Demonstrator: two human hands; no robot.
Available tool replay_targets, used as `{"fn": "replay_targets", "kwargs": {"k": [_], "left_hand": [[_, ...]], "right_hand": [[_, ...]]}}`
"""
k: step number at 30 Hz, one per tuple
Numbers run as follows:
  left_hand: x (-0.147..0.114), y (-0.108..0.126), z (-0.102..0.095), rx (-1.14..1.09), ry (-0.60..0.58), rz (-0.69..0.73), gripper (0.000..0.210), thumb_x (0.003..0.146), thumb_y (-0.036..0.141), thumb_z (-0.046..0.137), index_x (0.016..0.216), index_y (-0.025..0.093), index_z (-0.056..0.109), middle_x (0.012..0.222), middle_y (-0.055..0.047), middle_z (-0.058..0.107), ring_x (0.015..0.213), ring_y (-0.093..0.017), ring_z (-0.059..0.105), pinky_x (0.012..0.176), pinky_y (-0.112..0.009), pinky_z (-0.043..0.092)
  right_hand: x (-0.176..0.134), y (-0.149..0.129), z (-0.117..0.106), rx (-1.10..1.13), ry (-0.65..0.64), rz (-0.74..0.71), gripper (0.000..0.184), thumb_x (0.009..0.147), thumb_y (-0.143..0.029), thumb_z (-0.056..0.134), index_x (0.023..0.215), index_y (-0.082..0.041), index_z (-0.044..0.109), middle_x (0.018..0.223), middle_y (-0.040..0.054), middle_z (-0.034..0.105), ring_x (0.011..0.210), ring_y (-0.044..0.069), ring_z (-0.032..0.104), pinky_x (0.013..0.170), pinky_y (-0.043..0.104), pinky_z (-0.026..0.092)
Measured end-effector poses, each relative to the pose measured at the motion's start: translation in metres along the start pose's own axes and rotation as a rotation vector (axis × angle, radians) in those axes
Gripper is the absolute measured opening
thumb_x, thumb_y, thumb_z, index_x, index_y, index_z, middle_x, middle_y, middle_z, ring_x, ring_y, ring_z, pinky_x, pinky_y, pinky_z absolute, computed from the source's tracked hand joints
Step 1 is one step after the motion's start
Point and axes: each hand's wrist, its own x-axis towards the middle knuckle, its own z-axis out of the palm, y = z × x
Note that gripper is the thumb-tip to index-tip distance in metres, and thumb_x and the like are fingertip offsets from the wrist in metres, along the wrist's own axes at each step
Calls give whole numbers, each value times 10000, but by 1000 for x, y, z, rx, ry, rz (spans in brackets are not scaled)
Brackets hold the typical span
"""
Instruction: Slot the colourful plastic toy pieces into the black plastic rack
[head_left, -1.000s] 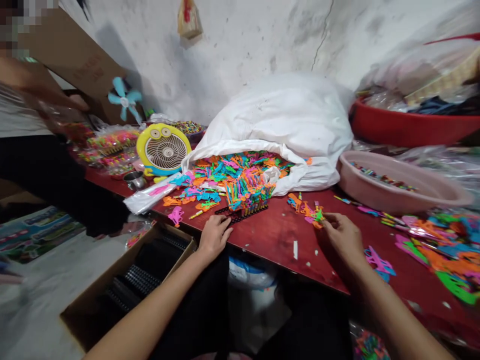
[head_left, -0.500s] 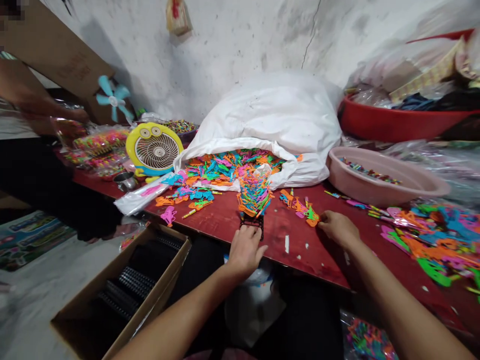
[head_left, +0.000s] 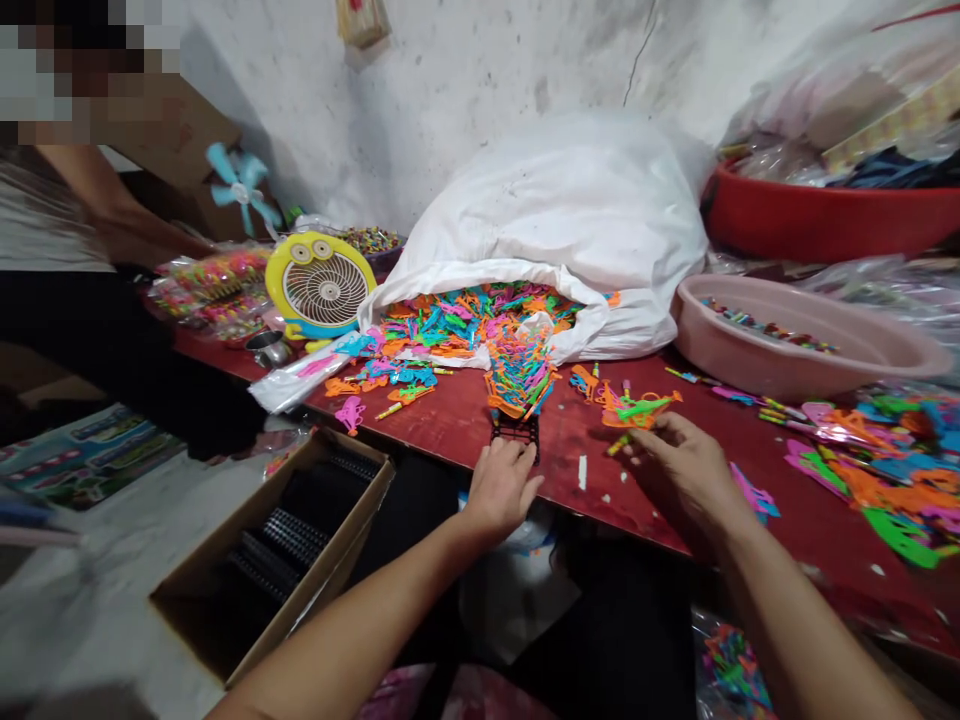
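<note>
My left hand [head_left: 504, 488] lies with its fingers flat over the front of a black plastic rack [head_left: 520, 430], thumb spread to the side. In the rack stands a dense row of colourful flat plastic toy pieces [head_left: 523, 378], running back to the sack's mouth. My right hand [head_left: 686, 465] is raised a little above the table, its fingers pinching an orange and green toy piece [head_left: 637, 408]. A short yellow patterned stick [head_left: 619, 445] shows beside those fingertips; whether it is held I cannot tell. Left of the rack several loose pieces [head_left: 409, 375] lie scattered.
A white sack [head_left: 555, 190] spills toy pieces onto the red table [head_left: 450, 425]. Right stand a pink basin [head_left: 795, 345], a red tub [head_left: 840, 215] and a heap of pieces [head_left: 892, 460]. Left are a yellow fan [head_left: 324, 285], a carton of black racks [head_left: 360, 540] and another person [head_left: 112, 205].
My right hand has lifted off the table with the orange and green toy piece in its fingers. My left hand stays on the rack. The view has shifted slightly.
</note>
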Motion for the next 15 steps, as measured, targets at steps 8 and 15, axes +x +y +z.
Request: {"fn": "replay_targets", "kwargs": {"k": [8, 15], "left_hand": [[-8, -9, -8, -55, 21, 36, 345, 927, 321, 549, 1255, 217, 579, 1163, -82, 623, 1019, -256, 521, 839, -409, 427], [-16, -20, 3, -115, 92, 49, 392, 914, 349, 580, 1291, 244, 569, 1221, -84, 625, 1077, -258, 534, 895, -426, 398]], "right_hand": [[-4, 32, 59, -80, -144, -90, 404, 710, -523, 737, 906, -178, 662, 792, 60, 719, 678, 197, 658, 611, 303, 528], [6, 52, 53, -385, -162, -151, 388, 768, -551, 677, 849, -178, 742, 768, 74, 737, 688, 226, 662, 561, 294, 493]]}}
